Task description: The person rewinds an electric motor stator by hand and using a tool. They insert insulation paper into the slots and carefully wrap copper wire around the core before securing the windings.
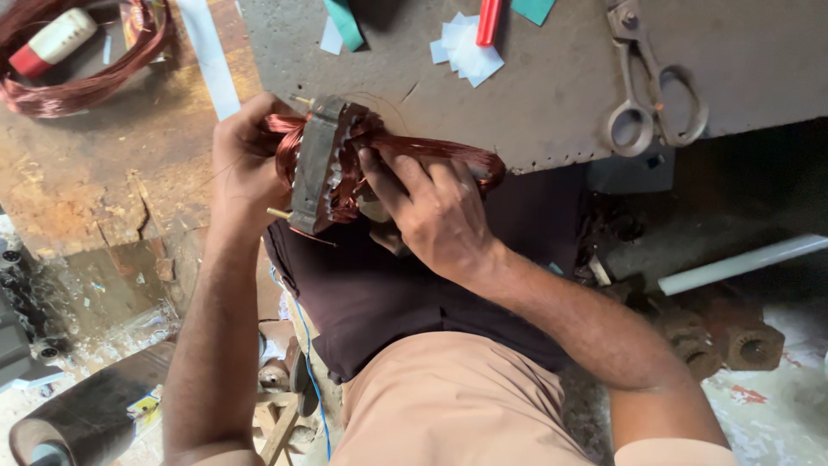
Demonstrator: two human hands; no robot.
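Clearly both hands, left hand [244, 164] and right hand [431, 207], grip the stator [317, 164] at bench edge [552, 160].

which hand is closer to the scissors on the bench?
Right. The right hand grips the copper coil at the stator, with only bare bench between it and the scissors up to its right. The left hand holds the stator's far side, farther away.

Scissors [655, 95] right of stator [321, 164]
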